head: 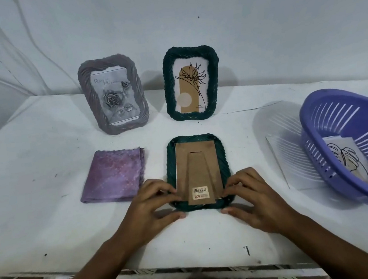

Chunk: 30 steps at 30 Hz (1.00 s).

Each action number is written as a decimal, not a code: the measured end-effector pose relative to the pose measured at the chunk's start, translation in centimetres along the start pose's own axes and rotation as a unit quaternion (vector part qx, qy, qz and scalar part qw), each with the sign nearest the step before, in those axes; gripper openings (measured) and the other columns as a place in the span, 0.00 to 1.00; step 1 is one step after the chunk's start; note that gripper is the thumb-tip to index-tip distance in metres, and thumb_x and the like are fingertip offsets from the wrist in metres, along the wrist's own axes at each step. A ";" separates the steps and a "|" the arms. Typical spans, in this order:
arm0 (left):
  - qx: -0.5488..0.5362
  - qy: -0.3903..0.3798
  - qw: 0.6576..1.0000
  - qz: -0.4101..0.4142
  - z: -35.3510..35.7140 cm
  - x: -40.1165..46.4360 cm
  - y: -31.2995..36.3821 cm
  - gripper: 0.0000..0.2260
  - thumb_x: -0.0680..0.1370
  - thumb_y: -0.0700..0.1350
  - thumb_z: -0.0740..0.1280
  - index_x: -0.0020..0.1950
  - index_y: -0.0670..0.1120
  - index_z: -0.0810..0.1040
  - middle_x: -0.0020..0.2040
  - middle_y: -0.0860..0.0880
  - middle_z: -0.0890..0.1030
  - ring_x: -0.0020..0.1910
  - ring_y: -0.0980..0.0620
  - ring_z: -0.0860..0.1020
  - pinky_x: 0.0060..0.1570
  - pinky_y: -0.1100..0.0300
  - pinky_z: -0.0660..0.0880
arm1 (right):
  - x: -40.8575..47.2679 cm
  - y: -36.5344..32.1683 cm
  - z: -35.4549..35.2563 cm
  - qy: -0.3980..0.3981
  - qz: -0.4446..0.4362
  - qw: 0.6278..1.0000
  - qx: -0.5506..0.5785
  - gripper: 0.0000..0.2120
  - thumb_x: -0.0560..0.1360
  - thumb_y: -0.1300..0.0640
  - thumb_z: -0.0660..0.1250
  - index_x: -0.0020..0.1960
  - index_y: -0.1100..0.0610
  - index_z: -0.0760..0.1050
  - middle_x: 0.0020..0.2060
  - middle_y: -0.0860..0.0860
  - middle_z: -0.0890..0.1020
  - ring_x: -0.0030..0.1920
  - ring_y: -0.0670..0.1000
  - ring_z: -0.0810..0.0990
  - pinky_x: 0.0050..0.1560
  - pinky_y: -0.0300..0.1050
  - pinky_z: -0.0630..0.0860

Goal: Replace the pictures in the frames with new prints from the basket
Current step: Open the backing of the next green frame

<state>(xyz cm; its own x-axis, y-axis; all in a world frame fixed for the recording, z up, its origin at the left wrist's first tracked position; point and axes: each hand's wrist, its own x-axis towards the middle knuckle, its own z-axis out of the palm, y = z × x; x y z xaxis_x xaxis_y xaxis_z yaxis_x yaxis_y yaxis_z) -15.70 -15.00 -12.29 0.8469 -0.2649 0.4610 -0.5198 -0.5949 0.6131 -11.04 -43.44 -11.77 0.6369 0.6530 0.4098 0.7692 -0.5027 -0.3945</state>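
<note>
A dark green frame (222, 155) lies face down on the white table (30, 145), its brown cardboard back (195, 161) with a barcode sticker facing up. My left hand (154, 208) pinches the frame's near left corner. My right hand (251, 197) pinches the near right corner. Behind it stand a grey frame (85, 86) with a rose picture and a second green frame (168, 77) with a plant drawing. At the right, a purple basket (335, 108) holds a print (350, 154) with a leaf line drawing.
A folded purple cloth (113, 176) lies left of the face-down frame. A white sheet (282, 164) lies partly under the basket. A white wall rises behind the table. The table's front edge runs below my forearms, with patterned floor underneath.
</note>
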 end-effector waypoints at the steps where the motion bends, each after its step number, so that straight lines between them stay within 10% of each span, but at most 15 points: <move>1: 0.005 0.005 1.000 0.000 0.1 0.0 -0.1 0.16 0.69 0.55 0.74 0.49 0.46 0.84 0.52 0.56 0.77 0.52 0.54 0.75 0.50 0.56 0.74 | 0.0 0.0 0.0 -0.002 0.001 1.000 0.001 0.15 0.73 0.46 0.71 0.52 0.55 0.79 0.51 0.48 0.78 0.53 0.48 0.72 0.51 0.40 0.71; 25: -0.022 -0.029 0.999 -0.033 -1.4 0.6 0.0 0.12 0.73 0.57 0.70 0.52 0.53 0.84 0.54 0.57 0.77 0.56 0.55 0.73 0.53 0.61 0.72 | 0.5 0.0 -0.5 -0.049 0.017 0.997 0.049 0.10 0.75 0.43 0.67 0.51 0.48 0.77 0.54 0.42 0.73 0.56 0.47 0.71 0.51 0.41 0.72; 30: 0.261 0.030 0.956 -0.129 -3.4 1.3 -3.3 0.21 0.77 0.59 0.58 0.60 0.48 0.79 0.62 0.46 0.77 0.64 0.44 0.71 0.64 0.43 0.67 | 3.0 1.4 -0.9 -0.001 0.101 0.993 0.066 0.10 0.77 0.48 0.63 0.57 0.48 0.74 0.54 0.42 0.74 0.57 0.43 0.70 0.55 0.38 0.70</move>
<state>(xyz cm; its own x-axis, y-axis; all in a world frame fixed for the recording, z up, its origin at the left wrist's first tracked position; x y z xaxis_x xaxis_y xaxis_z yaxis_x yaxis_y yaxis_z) -13.28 -10.75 -11.52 0.9237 -0.0236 0.3823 -0.1546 -0.9362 0.3157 -8.07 -42.71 -10.34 0.7769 0.5482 0.3097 0.6126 -0.5442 -0.5733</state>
